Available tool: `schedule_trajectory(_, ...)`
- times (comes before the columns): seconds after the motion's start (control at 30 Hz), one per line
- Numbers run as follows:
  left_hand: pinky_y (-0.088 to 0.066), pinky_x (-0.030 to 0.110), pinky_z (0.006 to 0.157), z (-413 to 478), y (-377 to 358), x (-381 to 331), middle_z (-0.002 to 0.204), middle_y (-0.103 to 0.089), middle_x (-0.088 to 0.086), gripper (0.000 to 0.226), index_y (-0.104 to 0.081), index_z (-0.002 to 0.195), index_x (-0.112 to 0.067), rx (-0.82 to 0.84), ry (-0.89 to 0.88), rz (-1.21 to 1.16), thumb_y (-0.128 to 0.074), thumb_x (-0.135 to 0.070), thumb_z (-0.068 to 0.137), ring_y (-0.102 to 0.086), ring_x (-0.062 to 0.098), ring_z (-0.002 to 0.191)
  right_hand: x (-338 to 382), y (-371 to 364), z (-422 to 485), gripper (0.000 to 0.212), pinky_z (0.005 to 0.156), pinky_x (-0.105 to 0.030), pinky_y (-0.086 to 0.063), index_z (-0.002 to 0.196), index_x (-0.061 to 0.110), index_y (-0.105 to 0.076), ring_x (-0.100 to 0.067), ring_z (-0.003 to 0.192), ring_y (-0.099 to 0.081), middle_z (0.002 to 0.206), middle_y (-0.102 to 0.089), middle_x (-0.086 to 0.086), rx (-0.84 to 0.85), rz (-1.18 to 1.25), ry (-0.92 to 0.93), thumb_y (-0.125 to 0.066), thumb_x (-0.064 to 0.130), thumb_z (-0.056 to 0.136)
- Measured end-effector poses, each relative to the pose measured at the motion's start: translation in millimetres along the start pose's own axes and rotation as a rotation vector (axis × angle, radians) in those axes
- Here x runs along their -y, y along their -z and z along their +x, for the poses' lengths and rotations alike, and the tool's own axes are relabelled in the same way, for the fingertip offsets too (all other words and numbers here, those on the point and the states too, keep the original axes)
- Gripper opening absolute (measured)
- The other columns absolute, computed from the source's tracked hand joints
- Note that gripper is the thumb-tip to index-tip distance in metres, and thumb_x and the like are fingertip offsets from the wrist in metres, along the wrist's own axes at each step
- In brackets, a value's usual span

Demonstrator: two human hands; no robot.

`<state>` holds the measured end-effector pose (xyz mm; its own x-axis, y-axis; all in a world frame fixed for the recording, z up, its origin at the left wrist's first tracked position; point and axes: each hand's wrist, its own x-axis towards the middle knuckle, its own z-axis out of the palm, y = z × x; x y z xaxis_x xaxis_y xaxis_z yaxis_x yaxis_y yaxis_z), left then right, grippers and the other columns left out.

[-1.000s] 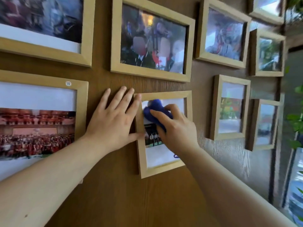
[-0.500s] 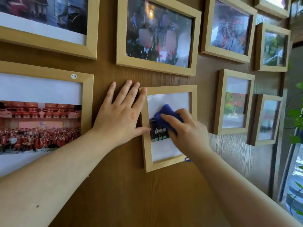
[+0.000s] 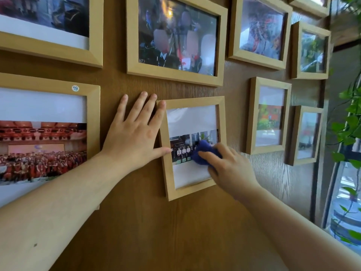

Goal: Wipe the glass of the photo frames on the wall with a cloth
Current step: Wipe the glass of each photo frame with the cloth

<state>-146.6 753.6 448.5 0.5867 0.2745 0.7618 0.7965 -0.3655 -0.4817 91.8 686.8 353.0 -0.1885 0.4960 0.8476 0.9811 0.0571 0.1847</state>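
A small light-wood photo frame (image 3: 192, 101) hangs upright on the wooden wall (image 3: 156, 222), its glass over a white mat and a group photo. My right hand (image 3: 230, 169) presses a bunched blue cloth (image 3: 204, 152) against the glass at the lower right of the picture. My left hand (image 3: 134, 133) lies flat on the wall, fingers spread, with its index finger and thumb on the frame's left edge.
Several other wooden frames surround it: a large one numbered 19 (image 3: 93, 114) at left, a wide one (image 3: 175, 75) above, smaller ones (image 3: 267, 114) to the right. Green trailing plants (image 3: 349, 124) and a window with water bottles (image 3: 343, 222) are at the far right.
My right hand has slid the blue cloth from the glass's upper left down to its lower right. The left hand has kept its place on the frame's edge. The view has moved closer.
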Motion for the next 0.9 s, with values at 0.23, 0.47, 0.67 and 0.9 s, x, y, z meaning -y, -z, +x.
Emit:
schedule_trajectory(0.23, -0.008, 0.059, 0.118, 0.0, 0.8, -1.2, 0.159, -0.019, 0.017, 0.108, -0.008, 0.15, -0.012, 0.008, 0.008, 0.007, -0.04, -0.08, 0.072, -0.008, 0.032, 0.148, 19.8, -4.1, -9.7, 0.04, 0.049, -0.033, -0.05, 0.12, 0.023, -0.053, -0.023, 0.075, -0.056, 0.101, -0.056, -0.007, 0.107, 0.036, 0.216, -0.064, 0.022, 0.082)
schedule_trajectory(0.47, -0.006, 0.058, 0.119, 0.0, 4.0, -3.1, 0.16, -0.015, 0.016, 0.109, -0.004, 0.151, -0.013, 0.044, 0.02, 0.016, -0.043, -0.079, 0.073, -0.003, 0.031, 0.149, -6.4, -1.1, -20.4, 0.041, 0.053, -0.038, -0.052, 0.123, 0.028, -0.054, -0.023, 0.083, -0.057, 0.104, -0.056, -0.005, 0.236, -0.066, 0.297, -0.064, 0.022, 0.084)
schedule_trajectory(0.67, -0.007, 0.058, 0.119, -0.4, 9.7, -6.6, 0.161, -0.013, 0.016, 0.109, -0.002, 0.151, -0.013, 0.09, 0.035, 0.029, -0.036, -0.081, 0.073, -0.001, 0.031, 0.149, -36.6, 13.3, -32.0, 0.036, 0.048, -0.038, -0.051, 0.112, 0.026, -0.059, -0.024, 0.076, -0.057, 0.095, -0.056, -0.004, 0.245, -0.167, 0.067, -0.067, 0.019, 0.078)
schedule_trajectory(0.9, -0.019, 0.055, 0.118, -3.1, 29.7, 2.7, 0.159, -0.022, 0.017, 0.096, -0.015, 0.151, -0.011, 0.082, -0.008, 0.042, -0.019, -0.078, 0.082, -0.013, 0.034, 0.148, -36.9, 41.3, 5.2, 0.039, 0.05, -0.031, -0.049, 0.115, 0.022, -0.056, -0.021, 0.076, -0.057, 0.097, -0.057, -0.004, -0.022, -0.088, 0.073, -0.067, 0.022, 0.078)
